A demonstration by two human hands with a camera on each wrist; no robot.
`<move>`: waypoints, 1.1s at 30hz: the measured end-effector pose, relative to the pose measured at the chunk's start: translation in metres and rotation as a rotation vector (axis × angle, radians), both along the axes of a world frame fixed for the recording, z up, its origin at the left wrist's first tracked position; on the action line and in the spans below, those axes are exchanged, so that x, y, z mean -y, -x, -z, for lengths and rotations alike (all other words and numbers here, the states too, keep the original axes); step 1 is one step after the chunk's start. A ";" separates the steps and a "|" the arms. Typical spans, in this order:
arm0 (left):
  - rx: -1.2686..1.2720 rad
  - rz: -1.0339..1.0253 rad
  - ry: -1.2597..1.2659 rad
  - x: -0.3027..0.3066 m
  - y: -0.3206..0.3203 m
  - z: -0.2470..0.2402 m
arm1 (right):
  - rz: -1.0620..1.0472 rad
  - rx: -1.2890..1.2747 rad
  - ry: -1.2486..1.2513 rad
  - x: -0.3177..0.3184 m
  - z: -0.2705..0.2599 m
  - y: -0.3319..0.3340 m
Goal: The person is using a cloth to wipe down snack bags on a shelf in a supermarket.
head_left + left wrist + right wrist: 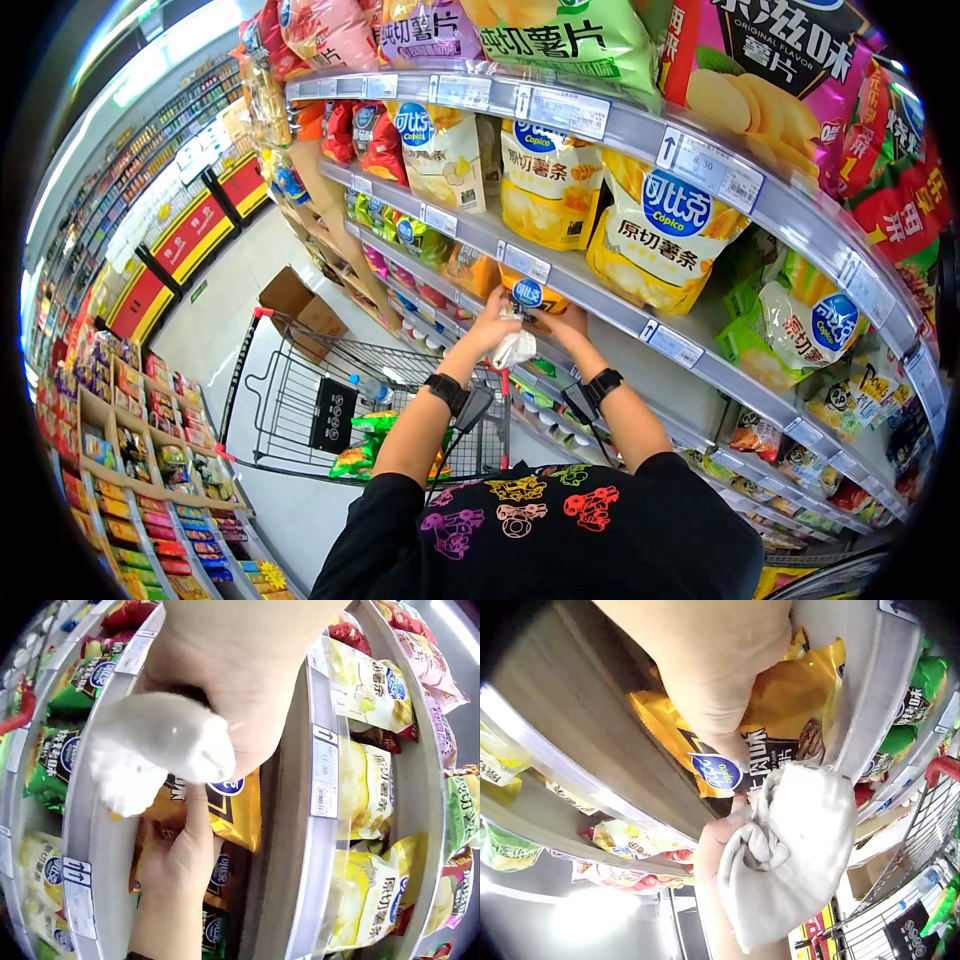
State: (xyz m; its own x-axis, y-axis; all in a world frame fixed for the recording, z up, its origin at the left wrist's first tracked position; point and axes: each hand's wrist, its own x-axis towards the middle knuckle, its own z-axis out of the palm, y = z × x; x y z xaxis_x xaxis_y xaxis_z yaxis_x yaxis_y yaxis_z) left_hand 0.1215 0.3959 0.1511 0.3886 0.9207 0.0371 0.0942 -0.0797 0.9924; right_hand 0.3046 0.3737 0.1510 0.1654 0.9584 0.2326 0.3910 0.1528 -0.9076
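Both hands are on an orange chip bag [545,293] [241,817] [784,697] at the middle shelf. The left hand [490,325] [229,682] [714,851] grips the bag's edge, and a crumpled white cloth [514,349] [161,746] [802,840] hangs from that hand. Across the bag, the right hand [566,326] [174,862] [712,671] grips it with the thumb over the front near the blue logo; its other fingers are largely hidden behind the bag. More orange bags lie behind it in the left wrist view.
White-and-yellow chip bags [660,235] fill the shelf above. Price-tagged shelf rails [672,343] run close beside the hands. A shopping cart [300,385] with green bags and a bottle stands at the left, near an open cardboard box [290,295].
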 end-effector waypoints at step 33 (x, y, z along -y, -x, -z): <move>-0.178 0.040 -0.431 0.147 -0.063 -0.080 | -0.318 -0.675 -0.279 0.195 -0.071 -0.100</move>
